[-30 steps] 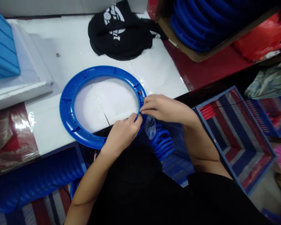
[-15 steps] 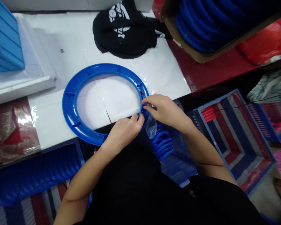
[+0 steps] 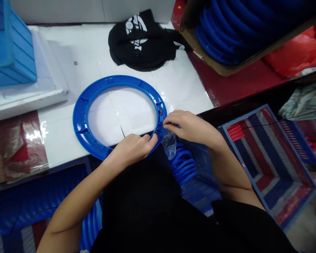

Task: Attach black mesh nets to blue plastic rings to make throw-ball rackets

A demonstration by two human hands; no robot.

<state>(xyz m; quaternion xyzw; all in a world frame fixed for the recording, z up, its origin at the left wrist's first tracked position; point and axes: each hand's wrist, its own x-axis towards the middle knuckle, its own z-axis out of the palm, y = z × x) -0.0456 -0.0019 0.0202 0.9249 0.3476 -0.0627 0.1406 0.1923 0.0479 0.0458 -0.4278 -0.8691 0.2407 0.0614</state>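
Observation:
A blue plastic ring [image 3: 80,116] lies with its ribbed, hollow side up on the white-covered table, its near right part reaching over the front edge. My left hand [image 3: 135,149] lies over the near rim, closed, with thumb and forefinger at the ring's inner edge. At the ring's right side, my right hand [image 3: 186,126] is closed in a pinch on something too small to make out. A thin, wire-like line shows between the two hands. Just above the right fingertips, a small copper-coloured part [image 3: 160,111] sits in the ring's channel.
Black printed fabric [image 3: 144,45] lies at the back of the table. A carton [image 3: 223,70] of blue rings stands at right, a light blue bin [image 3: 23,52] at left. Below are a stack of blue rings [image 3: 183,163], a clear plastic bag [image 3: 170,144] and a striped-lined crate [image 3: 268,158].
My left hand has moved slightly left and down along the rim, and my right hand slightly right, so the fingertips are farther apart. The whole view has shifted a little.

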